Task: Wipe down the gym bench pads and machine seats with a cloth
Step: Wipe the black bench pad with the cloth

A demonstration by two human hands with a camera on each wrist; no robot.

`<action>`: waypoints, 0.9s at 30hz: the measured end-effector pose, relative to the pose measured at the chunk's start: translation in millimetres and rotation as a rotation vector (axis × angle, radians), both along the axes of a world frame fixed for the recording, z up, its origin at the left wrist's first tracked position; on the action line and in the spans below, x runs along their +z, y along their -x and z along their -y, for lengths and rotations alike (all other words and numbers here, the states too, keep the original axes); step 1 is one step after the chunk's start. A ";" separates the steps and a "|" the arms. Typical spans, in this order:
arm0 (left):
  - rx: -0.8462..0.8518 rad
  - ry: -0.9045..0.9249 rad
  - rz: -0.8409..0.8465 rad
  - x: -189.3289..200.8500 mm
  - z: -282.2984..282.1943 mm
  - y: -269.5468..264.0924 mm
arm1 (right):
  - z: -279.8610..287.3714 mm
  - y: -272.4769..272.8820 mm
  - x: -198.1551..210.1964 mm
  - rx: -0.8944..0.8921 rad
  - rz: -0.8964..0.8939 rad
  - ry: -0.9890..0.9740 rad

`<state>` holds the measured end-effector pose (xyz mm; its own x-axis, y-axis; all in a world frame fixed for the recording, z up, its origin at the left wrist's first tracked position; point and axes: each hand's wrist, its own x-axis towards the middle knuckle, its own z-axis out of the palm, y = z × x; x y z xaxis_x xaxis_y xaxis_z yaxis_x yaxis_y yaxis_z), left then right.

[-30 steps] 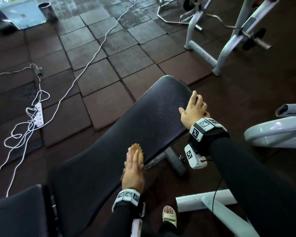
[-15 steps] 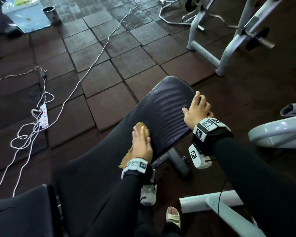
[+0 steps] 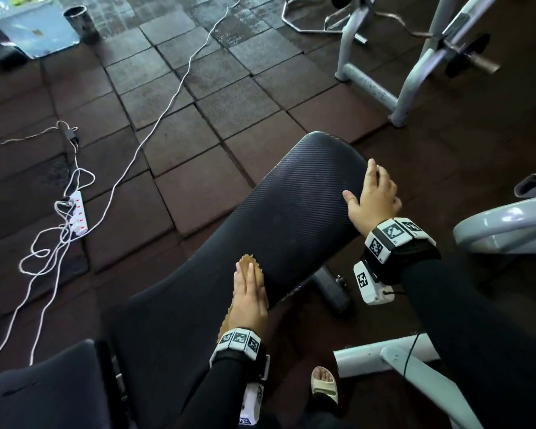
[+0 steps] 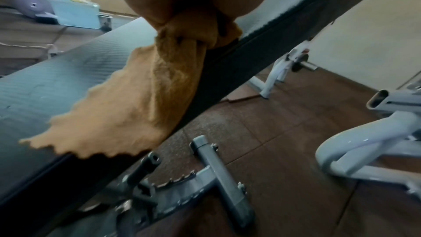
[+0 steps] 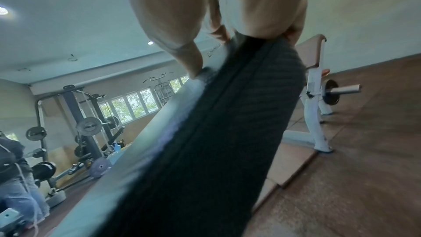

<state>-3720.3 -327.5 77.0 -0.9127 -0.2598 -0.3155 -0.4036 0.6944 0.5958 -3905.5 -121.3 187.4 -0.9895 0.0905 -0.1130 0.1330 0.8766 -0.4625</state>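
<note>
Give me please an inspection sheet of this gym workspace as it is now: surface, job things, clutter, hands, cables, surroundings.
Surface: black ribbed bench pad, inclined.
Job's things: tan cloth flat on the pad near its right edge.
Clutter: metal cup and pale blue box on the floor.
Hands: left hand presses the cloth with straight fingers; right hand grips the pad's right edge.
Cables: white power strip with tangled white cords on the floor tiles.
Surroundings: white machine frames, barbell plates.
</note>
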 end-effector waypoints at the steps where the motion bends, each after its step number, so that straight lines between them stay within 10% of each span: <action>1: -0.021 -0.007 0.002 2.2 1.0 6.7 | -1.6 -2.3 -2.8 -0.003 -0.039 0.014; 10: -0.403 -0.162 -0.146 15.7 -5.2 45.4 | 11.2 -56.4 -36.0 -0.114 -0.358 0.120; 27: -0.644 0.162 0.121 -23.5 130.8 -2.0 | 156.8 -162.4 -103.9 -0.126 -0.102 -0.075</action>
